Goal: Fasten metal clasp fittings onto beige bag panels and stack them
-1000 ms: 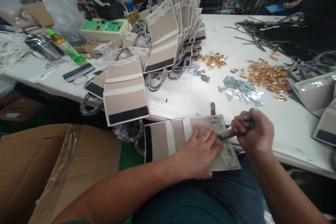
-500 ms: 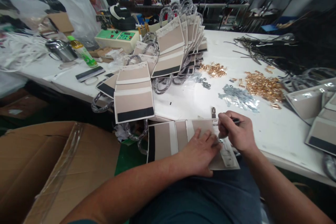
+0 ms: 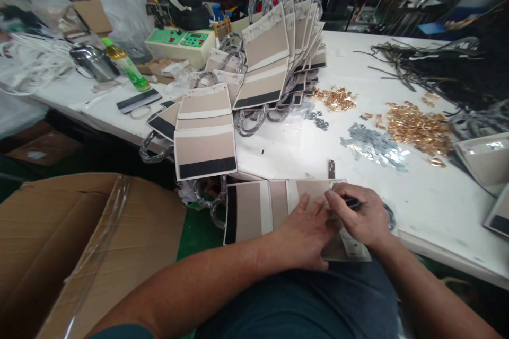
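A flat beige, white and black bag panel point(image 3: 254, 209) lies at the near edge of the white table point(image 3: 429, 201), partly over my lap. My left hand point(image 3: 304, 233) rests on it with fingers stretched flat, pressing it down. My right hand point(image 3: 358, 214) is closed round a small dark tool point(image 3: 352, 203), its tip at the panel beside my left fingertips. A small metal piece point(image 3: 331, 168) lies just beyond the panel.
Many finished panels with clear plastic-wrapped handles point(image 3: 274, 58) are stacked mid-table. Gold clips point(image 3: 417, 127) and silver plates point(image 3: 371, 145) lie in heaps to the right, dark straps point(image 3: 429, 63) behind. An open cardboard box point(image 3: 79, 254) stands lower left. A green control box point(image 3: 181, 45), bottle point(image 3: 127, 69) and kettle point(image 3: 93, 62) sit far left.
My right hand has come in toward my left hand, shifting from a fist grip on the tool to a finer hold over the panel. The left hand stays flat.
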{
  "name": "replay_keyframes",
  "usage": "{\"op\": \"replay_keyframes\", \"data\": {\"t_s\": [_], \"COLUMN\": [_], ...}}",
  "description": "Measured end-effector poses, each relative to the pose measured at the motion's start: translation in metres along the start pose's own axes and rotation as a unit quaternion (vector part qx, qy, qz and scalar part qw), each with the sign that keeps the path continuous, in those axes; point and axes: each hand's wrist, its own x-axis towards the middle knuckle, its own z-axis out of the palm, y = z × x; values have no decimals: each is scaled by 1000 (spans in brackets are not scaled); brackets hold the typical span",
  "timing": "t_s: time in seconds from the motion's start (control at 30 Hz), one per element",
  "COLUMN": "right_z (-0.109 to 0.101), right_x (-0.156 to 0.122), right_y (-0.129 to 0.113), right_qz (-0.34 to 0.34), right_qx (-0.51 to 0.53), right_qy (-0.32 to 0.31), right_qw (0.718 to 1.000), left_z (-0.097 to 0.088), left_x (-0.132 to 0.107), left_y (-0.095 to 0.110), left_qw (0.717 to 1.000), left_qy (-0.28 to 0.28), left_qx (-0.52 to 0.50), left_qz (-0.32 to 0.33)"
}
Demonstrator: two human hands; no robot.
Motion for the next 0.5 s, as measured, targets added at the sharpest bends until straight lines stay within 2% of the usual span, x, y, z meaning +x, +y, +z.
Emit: {"op": "replay_keyframes", "data": {"t_s": [0.13, 0.23, 0.3, 0.4, 0.43, 0.5], "right_z": [-7, -15, -19, -17, -15, -9], "right_x": [1, 4, 6, 6, 5, 1], "right_y": [11, 1, -14, -27, -26, -17], "right_qz": [70, 113, 91, 13, 7, 45], "right_qx": [62, 131, 194, 260, 261, 244], "right_qy": [43, 55, 102, 199, 208, 189], "right_qw": [995, 983, 971, 945, 942, 950], "left_z": [0, 2, 4, 6, 6, 4], "left_x": [-1, -1, 0, 0, 0, 0], "left_y": [-1, -2, -2, -2, -2, -2], "left_qw": [1000, 999, 999, 999, 999, 999], "left_qy": [6, 1, -1, 6, 9, 11], "left_qx": [25, 31, 32, 40, 43, 44], "left_qz": [12, 12, 14, 14, 13, 12]}}
